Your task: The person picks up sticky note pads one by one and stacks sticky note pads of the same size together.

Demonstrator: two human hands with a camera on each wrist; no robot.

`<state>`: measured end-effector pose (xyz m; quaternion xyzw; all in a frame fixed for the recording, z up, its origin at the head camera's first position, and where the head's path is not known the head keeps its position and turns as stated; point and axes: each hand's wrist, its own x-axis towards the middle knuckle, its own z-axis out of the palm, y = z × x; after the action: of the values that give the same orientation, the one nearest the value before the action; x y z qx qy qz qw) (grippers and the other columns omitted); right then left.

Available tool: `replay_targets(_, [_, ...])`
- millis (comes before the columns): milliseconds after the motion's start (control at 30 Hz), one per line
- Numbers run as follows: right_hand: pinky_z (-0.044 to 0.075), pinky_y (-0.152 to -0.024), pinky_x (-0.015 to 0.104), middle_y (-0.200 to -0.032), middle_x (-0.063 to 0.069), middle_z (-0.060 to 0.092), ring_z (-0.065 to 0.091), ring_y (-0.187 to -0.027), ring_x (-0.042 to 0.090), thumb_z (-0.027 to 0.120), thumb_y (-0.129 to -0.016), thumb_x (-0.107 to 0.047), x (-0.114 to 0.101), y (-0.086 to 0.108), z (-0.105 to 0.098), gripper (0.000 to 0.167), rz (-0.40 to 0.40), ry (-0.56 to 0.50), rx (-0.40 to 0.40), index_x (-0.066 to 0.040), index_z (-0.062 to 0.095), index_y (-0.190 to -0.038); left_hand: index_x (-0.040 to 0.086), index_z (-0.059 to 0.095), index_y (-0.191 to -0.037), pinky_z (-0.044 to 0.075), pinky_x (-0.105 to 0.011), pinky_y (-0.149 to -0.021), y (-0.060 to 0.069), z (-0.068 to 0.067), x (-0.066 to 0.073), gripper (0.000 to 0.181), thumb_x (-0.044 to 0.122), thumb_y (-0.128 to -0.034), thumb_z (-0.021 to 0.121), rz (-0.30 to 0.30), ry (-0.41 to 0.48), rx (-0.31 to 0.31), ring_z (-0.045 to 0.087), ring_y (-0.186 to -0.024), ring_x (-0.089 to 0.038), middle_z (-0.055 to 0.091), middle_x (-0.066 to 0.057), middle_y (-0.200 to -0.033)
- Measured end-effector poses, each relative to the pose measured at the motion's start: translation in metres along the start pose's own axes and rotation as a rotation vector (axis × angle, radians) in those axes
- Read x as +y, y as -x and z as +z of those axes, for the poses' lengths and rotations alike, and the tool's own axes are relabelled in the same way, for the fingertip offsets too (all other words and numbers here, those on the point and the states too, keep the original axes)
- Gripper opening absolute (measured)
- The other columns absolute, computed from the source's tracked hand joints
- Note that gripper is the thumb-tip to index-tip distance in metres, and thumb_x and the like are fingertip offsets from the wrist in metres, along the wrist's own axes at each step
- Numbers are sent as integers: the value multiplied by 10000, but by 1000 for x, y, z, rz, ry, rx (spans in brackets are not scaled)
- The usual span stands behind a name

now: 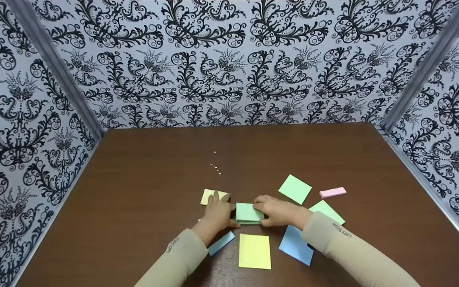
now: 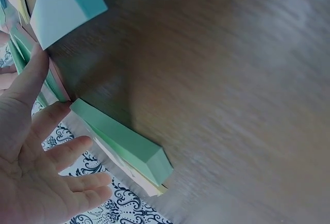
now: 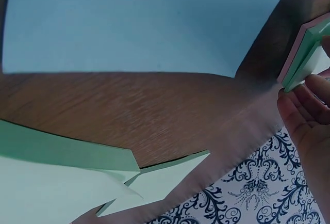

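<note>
A green pad of square sticky notes lies on the table between the two hands. A pink layer shows under it in the right wrist view. My left hand is at its left end, with thumb and index finger touching the edge; the other fingers are spread in the left wrist view. From the right, my right hand pinches the pad between thumb and fingers, and its top sheets stand partly apart. A yellow square lies just in front of the pad.
A narrow blue pad lies by the left wrist, a blue square under the right forearm. Pale yellow notes sit behind the left hand. Right of centre are a green square, another green square and a pink strip. Patterned walls enclose the table.
</note>
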<state>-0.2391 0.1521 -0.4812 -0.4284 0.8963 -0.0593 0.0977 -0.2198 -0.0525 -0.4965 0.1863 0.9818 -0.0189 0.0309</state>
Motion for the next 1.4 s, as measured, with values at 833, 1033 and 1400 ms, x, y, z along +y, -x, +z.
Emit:
replay_targets(833, [459,-744,319,-1139,131,543,531,-943,213,633,-819,-177,-6,-3,3,386,42,19,39,10,575,-1152,211,663,-1107,296,-495,-1016,-2,-1,0,569,561,-659,691,4,43,-18,332,-1269,-456,468,-86,-1363])
replay_targets(1033, [458,-724,306,-1114,133,539,524,-910,207,643,-814,-187,-7,-2,4,393,13,43,61,15,573,-1144,211,661,-1116,297,-498,-1017,-2,-1,0,582,565,-655,691,10,40,-17,333,-1266,-461,467,-79,-1365])
replay_targets(1400, [447,-690,293,-1081,113,523,489,-872,179,649,-812,-184,-5,-3,9,408,41,-10,53,8,564,-1162,180,588,-1235,276,-466,-1043,1,-3,-3,661,564,-701,653,68,-31,-41,340,-1291,-389,437,-53,-1393])
